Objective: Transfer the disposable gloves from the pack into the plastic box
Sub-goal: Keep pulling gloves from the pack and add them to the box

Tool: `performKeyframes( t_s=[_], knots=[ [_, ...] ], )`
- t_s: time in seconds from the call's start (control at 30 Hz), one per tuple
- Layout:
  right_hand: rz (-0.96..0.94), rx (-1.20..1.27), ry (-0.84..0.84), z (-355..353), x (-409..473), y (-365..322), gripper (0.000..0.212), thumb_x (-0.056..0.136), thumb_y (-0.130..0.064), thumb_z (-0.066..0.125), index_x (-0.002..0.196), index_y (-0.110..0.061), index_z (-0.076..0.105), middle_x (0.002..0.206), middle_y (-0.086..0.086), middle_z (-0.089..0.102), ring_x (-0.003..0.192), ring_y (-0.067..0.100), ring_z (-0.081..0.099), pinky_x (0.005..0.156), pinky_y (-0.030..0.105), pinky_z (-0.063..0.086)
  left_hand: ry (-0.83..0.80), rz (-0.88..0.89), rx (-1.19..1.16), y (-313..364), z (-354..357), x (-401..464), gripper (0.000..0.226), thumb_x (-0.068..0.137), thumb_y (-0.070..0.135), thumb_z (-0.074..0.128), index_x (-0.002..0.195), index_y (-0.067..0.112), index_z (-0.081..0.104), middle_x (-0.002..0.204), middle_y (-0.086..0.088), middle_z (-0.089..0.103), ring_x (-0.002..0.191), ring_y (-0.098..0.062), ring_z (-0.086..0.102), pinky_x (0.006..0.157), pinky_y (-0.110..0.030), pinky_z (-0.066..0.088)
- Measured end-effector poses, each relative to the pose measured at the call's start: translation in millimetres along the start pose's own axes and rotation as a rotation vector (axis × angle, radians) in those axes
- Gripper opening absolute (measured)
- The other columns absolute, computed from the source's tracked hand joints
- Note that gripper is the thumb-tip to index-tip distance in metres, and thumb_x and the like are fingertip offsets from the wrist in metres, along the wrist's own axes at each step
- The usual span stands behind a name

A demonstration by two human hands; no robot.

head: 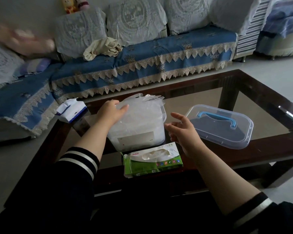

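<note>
Centre of frame: clear plastic box (139, 132) on a dark glass table (243, 98), lid off, heaped with translucent gloves (142, 105) that rise above the rim and spill toward the far edge. Left hand (112, 111) laid flat on the near-left side of the heap, fingers straight and close together, thumb tip pointing right across the plastic; pressing rather than pinching. Right hand (181, 130) just right of the box, apart from it, palm turned toward it, fingers loosely spread and slightly bent, holding nothing. Directly below the box, at the near table edge: green pack (152, 159) lying flat, torn open on top, pale gloves showing through the opening. Right of centre: clear lid (220, 125) with a blue handle, lying flat on the glass, well apart from the box. Left of the box, at the table's far-left corner: a white-and-blue tissue pack (72, 109), top torn open. Upper half of frame: sofa (142, 65) under a blue lace-trimmed cover, a crumpled beige cloth (102, 48) on the seat. Upper left: a blurred shape, too smeared to identify.
</note>
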State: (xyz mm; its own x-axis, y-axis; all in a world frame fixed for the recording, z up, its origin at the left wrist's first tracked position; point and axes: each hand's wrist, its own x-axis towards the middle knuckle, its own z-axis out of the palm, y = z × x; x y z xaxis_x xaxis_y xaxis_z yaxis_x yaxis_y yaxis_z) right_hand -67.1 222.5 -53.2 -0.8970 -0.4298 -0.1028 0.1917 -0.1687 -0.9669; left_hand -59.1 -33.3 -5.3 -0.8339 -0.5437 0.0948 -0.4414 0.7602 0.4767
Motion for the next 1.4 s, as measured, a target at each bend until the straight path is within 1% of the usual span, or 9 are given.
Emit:
performKeyframes(
  t_s=[0.17, 0.33, 0.53, 0.73, 0.8, 0.97, 1.1, 1.23, 1.4],
  knots=[
    [-0.016, -0.184, -0.086, 1, -1, 4, 0.025, 0.088, -0.016, 0.067, 0.112, -0.014, 0.058, 0.09, 0.008, 0.061, 0.065, 0.009, 0.053, 0.06, 0.021, 0.048, 0.028, 0.02, 0.236, -3, 2, -1, 0.062, 0.086, 0.059, 0.06, 0.138, 0.027, 0.048, 0.154, -0.004, 0.027, 0.141, -0.032, 0.02, 0.109, -0.048, 0.028],
    [-0.073, -0.432, -0.169, 6, -3, 12, 0.014, 0.086, -0.022, 0.07, 0.093, -0.01, 0.066, 0.083, 0.01, 0.066, 0.068, 0.008, 0.057, 0.061, 0.018, 0.047, 0.047, 0.02, 0.212, -7, 2, -4, 0.059, 0.085, 0.063, 0.058, 0.135, 0.033, 0.051, 0.163, -0.002, 0.008, 0.148, -0.032, 0.0, 0.117, -0.053, 0.007],
    [-0.116, -0.646, -0.188, 10, -2, 24, 0.016, 0.081, -0.03, 0.074, 0.089, -0.017, 0.067, 0.076, -0.007, 0.061, 0.064, 0.001, 0.052, 0.066, 0.023, 0.046, 0.168, 0.148, 0.236, -9, -2, -17, 0.053, 0.094, 0.058, 0.046, 0.136, 0.027, 0.054, 0.161, -0.004, 0.02, 0.147, -0.028, 0.01, 0.117, -0.046, 0.012],
    [-0.098, -0.683, -0.222, 13, -2, 27, 0.019, 0.082, -0.032, 0.073, 0.094, -0.018, 0.067, 0.08, -0.007, 0.061, 0.07, 0.004, 0.054, 0.066, 0.02, 0.046, -0.039, 0.183, 0.46, -16, 1, -17, 0.058, 0.095, 0.057, 0.045, 0.145, 0.028, 0.042, 0.162, -0.003, 0.013, 0.147, -0.028, 0.005, 0.117, -0.049, 0.01],
    [-0.09, -0.691, -0.232, 13, -2, 28, 0.019, 0.082, -0.032, 0.073, 0.095, -0.018, 0.066, 0.085, -0.004, 0.064, 0.076, 0.007, 0.057, 0.07, 0.022, 0.049, -0.033, 0.201, 0.481, -15, 0, -16, 0.059, 0.094, 0.055, 0.049, 0.145, 0.027, 0.042, 0.16, -0.003, 0.018, 0.145, -0.029, 0.01, 0.116, -0.048, 0.013],
    [-0.108, -0.7, -0.211, 12, 0, 28, 0.019, 0.082, -0.032, 0.073, 0.093, -0.018, 0.067, 0.086, -0.002, 0.064, 0.077, 0.01, 0.058, 0.075, 0.029, 0.052, 0.217, 0.362, 0.386, -6, -10, -17, 0.048, 0.091, 0.039, 0.064, 0.133, 0.018, 0.058, 0.129, -0.007, 0.052, 0.119, -0.028, 0.041, 0.098, -0.039, 0.035],
    [-0.112, -0.715, -0.207, 13, 1, 27, 0.022, 0.083, -0.033, 0.072, 0.096, -0.016, 0.067, 0.088, -0.001, 0.065, 0.08, 0.011, 0.059, 0.078, 0.031, 0.053, 0.151, 0.401, 0.224, -2, -12, -19, 0.03, 0.094, 0.017, 0.06, 0.124, 0.015, 0.064, 0.11, -0.005, 0.062, 0.102, -0.026, 0.057, 0.089, -0.041, 0.047],
    [-0.113, -0.717, -0.22, 15, -1, 26, 0.022, 0.084, -0.031, 0.071, 0.097, -0.014, 0.067, 0.09, 0.001, 0.065, 0.081, 0.012, 0.06, 0.079, 0.032, 0.053, 0.04, 0.335, 0.192, 3, -6, -16, 0.033, 0.095, 0.022, 0.06, 0.128, 0.018, 0.06, 0.12, -0.005, 0.058, 0.105, -0.024, 0.057, 0.09, -0.035, 0.045],
    [-0.103, -0.718, -0.241, 16, -2, 25, 0.022, 0.085, -0.031, 0.07, 0.098, -0.014, 0.067, 0.09, 0.002, 0.065, 0.08, 0.012, 0.059, 0.077, 0.03, 0.052, -0.173, 0.273, 0.293, 10, 3, -9, 0.061, 0.085, 0.037, 0.072, 0.14, 0.029, 0.047, 0.143, -0.002, 0.039, 0.129, -0.022, 0.042, 0.104, -0.037, 0.038]
  ],
)
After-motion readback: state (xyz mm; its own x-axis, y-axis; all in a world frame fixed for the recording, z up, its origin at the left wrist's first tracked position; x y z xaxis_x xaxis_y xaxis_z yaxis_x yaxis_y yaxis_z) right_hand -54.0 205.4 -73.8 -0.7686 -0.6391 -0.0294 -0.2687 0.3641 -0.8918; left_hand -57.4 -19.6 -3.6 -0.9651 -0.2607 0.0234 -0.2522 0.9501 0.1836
